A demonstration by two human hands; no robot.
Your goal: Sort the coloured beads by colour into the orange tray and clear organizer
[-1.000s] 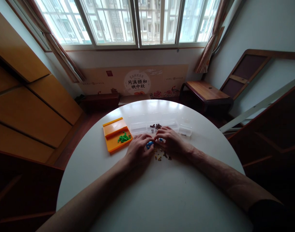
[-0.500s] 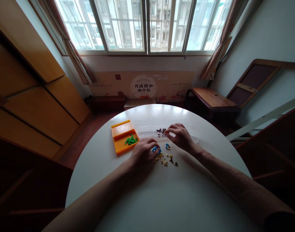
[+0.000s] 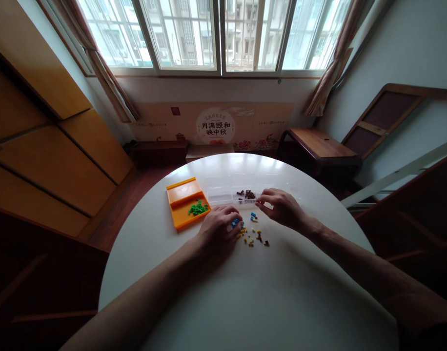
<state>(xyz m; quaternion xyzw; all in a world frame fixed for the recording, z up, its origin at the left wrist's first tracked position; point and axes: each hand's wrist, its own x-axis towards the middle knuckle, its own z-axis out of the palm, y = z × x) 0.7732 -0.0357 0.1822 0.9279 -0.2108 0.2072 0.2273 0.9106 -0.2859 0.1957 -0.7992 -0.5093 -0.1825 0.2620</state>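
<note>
My left hand (image 3: 220, 223) rests on the table, its fingers curled around a cluster of small blue toy bricks (image 3: 235, 223) that shows between thumb and fingertips. Just right of the clear divided plastic box (image 3: 219, 199)'s dark pieces, my right hand (image 3: 278, 205) hovers with thumb and forefinger pinched; whatever is between them is too small to make out. Dark brown bricks (image 3: 250, 194) lie in one compartment of that box. Between and below the hands are scattered yellow bricks (image 3: 251, 242), a few brown pieces (image 3: 259, 236) and another small blue group (image 3: 253, 215).
An orange tray (image 3: 179, 222) holding green bricks (image 3: 197, 208) lies left of my left hand. Everything rests on a round white table (image 3: 282, 292). A wooden bench (image 3: 324, 142) stands beyond its far right edge, and cabinets (image 3: 62, 156) line the left wall.
My right hand has drawn back to the right, away from the dark brown bricks, uncovering more of them. My left hand stays around the blue bricks. The view has tilted slightly.
</note>
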